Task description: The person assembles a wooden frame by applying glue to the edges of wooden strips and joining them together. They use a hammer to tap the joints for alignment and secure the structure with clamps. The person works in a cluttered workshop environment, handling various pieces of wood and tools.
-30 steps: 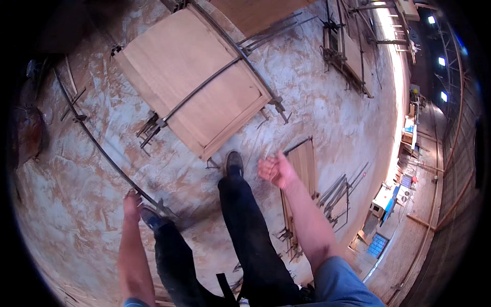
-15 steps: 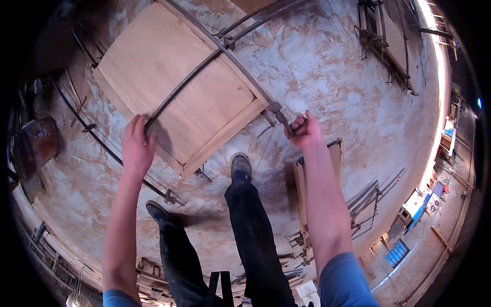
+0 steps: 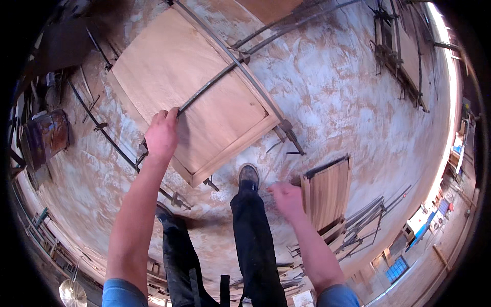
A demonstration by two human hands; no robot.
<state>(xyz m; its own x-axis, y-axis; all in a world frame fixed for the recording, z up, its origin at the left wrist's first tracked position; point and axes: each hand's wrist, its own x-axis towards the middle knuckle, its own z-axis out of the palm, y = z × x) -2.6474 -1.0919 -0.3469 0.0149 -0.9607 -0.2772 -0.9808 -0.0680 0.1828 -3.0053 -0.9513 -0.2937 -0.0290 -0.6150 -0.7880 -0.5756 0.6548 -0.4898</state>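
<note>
A framed wooden panel (image 3: 169,66) lies at a slant on the floor, held by long metal bar clamps. One bar clamp (image 3: 204,91) crosses over its face, and my left hand (image 3: 162,134) is closed around the near left end of that bar. A second bar clamp (image 3: 245,79) runs along the panel's right side, its screw end sticking out past the corner. My right hand (image 3: 285,198) is off the clamps, between my shoe and a smaller striped wooden panel. Its fingers are loosely bent and slightly blurred, with nothing seen in them.
The striped panel (image 3: 328,192) stands to the right, near several thin metal clamps (image 3: 365,220). Another clamped assembly (image 3: 399,61) is at the far right. A long bar clamp (image 3: 110,135) lies left of the large panel. My shoe (image 3: 249,175) is close to its near edge.
My right hand has let go of the clamp's screw end and moved down toward me. My left hand now wraps the crossing bar. The view has shifted slightly.
</note>
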